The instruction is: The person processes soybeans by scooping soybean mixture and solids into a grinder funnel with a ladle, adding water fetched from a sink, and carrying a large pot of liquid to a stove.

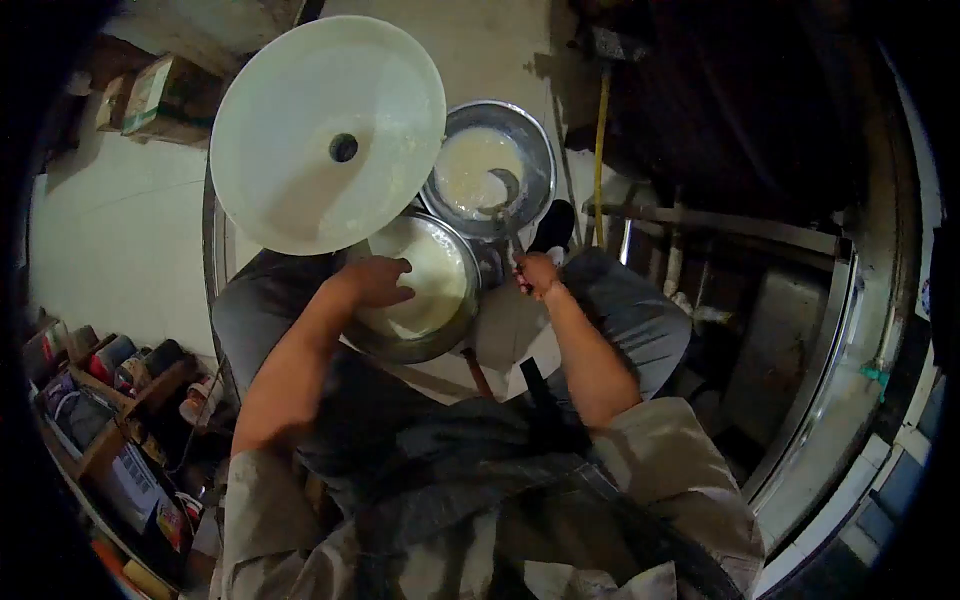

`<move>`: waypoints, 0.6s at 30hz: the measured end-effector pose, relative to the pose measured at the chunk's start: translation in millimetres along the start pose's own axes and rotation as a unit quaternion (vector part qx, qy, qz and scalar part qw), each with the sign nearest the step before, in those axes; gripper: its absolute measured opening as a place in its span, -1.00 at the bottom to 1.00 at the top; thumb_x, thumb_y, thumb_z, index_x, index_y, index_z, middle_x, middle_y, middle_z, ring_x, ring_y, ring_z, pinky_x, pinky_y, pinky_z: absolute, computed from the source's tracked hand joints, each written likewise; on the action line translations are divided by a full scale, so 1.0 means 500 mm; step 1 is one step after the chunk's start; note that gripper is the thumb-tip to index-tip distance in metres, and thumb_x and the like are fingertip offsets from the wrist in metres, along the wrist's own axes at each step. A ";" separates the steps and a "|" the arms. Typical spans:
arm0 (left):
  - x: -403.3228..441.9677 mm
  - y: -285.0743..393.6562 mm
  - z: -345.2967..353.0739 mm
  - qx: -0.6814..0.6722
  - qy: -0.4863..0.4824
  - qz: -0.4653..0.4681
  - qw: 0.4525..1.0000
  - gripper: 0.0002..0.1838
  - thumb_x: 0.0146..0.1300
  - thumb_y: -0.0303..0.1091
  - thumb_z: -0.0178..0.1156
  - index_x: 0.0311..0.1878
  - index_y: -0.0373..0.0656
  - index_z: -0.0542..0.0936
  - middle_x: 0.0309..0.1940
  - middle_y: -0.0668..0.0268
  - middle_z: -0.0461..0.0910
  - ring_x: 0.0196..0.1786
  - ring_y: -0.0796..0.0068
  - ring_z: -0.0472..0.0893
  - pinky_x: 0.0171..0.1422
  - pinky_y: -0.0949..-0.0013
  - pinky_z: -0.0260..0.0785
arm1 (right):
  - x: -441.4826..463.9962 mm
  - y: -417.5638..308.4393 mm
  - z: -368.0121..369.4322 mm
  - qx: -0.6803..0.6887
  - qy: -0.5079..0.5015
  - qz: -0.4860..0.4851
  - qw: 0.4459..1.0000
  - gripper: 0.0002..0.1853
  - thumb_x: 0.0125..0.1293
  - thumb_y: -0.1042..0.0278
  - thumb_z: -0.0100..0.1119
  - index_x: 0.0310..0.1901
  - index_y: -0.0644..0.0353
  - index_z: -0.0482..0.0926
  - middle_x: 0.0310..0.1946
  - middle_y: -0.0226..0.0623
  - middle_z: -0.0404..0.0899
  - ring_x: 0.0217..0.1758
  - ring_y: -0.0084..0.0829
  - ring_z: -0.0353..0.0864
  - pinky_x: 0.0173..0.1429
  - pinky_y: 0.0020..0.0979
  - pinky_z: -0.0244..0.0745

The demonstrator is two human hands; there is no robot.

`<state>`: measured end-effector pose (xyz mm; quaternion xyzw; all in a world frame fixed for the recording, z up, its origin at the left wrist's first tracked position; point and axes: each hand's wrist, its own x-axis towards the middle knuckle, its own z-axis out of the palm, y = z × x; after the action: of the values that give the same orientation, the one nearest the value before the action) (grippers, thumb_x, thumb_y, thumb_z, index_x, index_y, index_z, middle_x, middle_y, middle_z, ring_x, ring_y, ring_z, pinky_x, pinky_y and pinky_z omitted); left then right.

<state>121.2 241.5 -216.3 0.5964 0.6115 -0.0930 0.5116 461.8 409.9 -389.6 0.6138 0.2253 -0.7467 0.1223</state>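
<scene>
My right hand point(537, 274) is wrapped round the handle of a ladle point(507, 190), whose bowl rests in pale batter inside the upper metal bowl point(545, 150). A second metal bowl point(400, 349), nearer to me, also holds pale liquid point(432, 280). Over that bowl's left side is my left hand point(382, 281), its fingers apart and nothing seen in them. A large whitish round dish point(290, 110) with a dark hole in its middle stands at the upper left, partly overlapping both bowls.
Cardboard boxes point(172, 100) sit at the upper left. A crate of packets and bottles point(105, 400) is at the lower left. A yellow stick point(601, 150) stands right of the bowls, near a metal-framed rack point(740, 226). My knees flank the bowls.
</scene>
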 end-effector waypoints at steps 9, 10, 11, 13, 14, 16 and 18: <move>-0.008 -0.036 0.041 -0.013 0.012 -0.009 1.000 -0.39 0.21 0.08 0.12 0.22 -0.11 0.47 0.12 0.03 0.52 0.16 0.04 0.51 0.25 0.10 0.33 | -0.131 -0.003 0.151 0.245 -0.137 -0.004 0.960 -0.85 0.37 0.22 0.04 -0.29 0.08 0.45 -0.62 -0.52 0.34 -0.71 -0.66 0.21 -0.67 -0.59 0.10; -0.012 -0.036 0.044 -0.018 0.026 0.007 0.999 -0.38 0.19 0.11 0.13 0.21 -0.11 0.48 0.13 0.05 0.52 0.17 0.04 0.51 0.26 0.11 0.33 | -0.140 0.000 0.150 0.245 -0.138 -0.011 0.960 -0.85 0.37 0.22 0.04 -0.29 0.08 0.45 -0.62 -0.52 0.34 -0.71 -0.66 0.21 -0.67 -0.59 0.10; -0.016 -0.034 0.049 -0.014 0.031 0.010 0.999 -0.38 0.19 0.11 0.13 0.21 -0.11 0.48 0.13 0.05 0.52 0.17 0.04 0.51 0.26 0.11 0.33 | -0.151 0.006 0.149 0.227 -0.132 -0.038 0.964 -0.87 0.37 0.25 0.03 -0.28 0.08 0.45 -0.61 -0.52 0.34 -0.70 -0.67 0.21 -0.67 -0.58 0.08; -0.033 -0.020 0.051 -0.032 0.042 -0.022 0.998 -0.38 0.18 0.09 0.14 0.20 -0.11 0.49 0.16 0.07 0.50 0.19 0.05 0.50 0.27 0.12 0.32 | -0.184 0.005 0.148 0.210 -0.126 -0.071 0.967 -0.89 0.37 0.27 0.02 -0.26 0.09 0.46 -0.61 -0.53 0.33 -0.69 -0.67 0.20 -0.67 -0.58 0.05; -0.038 -0.015 0.054 -0.031 0.046 -0.019 0.998 -0.38 0.18 0.09 0.14 0.20 -0.11 0.49 0.16 0.07 0.50 0.19 0.05 0.50 0.27 0.12 0.32 | -0.206 0.005 0.141 0.192 -0.108 -0.084 0.972 -0.86 0.38 0.26 0.03 -0.20 0.13 0.44 -0.59 -0.52 0.33 -0.69 -0.68 0.19 -0.67 -0.58 0.03; -0.041 -0.008 0.067 0.009 0.079 -0.014 0.997 -0.40 0.20 0.03 0.14 0.21 -0.15 0.47 0.11 0.00 0.52 0.17 0.00 0.50 0.26 0.09 0.33 | -0.269 0.005 0.135 0.175 -0.088 -0.099 0.976 -0.83 0.38 0.25 0.04 -0.14 0.17 0.43 -0.58 -0.52 0.33 -0.68 -0.68 0.18 -0.66 -0.57 0.00; -0.037 -0.007 0.079 0.025 0.073 -0.008 0.997 -0.40 0.20 0.03 0.14 0.21 -0.15 0.46 0.10 0.01 0.53 0.15 -0.01 0.51 0.25 0.08 0.33 | -0.341 -0.002 0.136 0.124 -0.103 -0.175 0.971 -0.80 0.40 0.24 0.03 -0.11 0.18 0.44 -0.58 -0.51 0.33 -0.66 -0.68 0.19 -0.62 -0.56 0.04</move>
<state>134.5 200.4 -222.6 0.6092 0.6493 -0.0687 0.4501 439.6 361.9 -213.6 0.4948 0.2211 -0.8379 -0.0650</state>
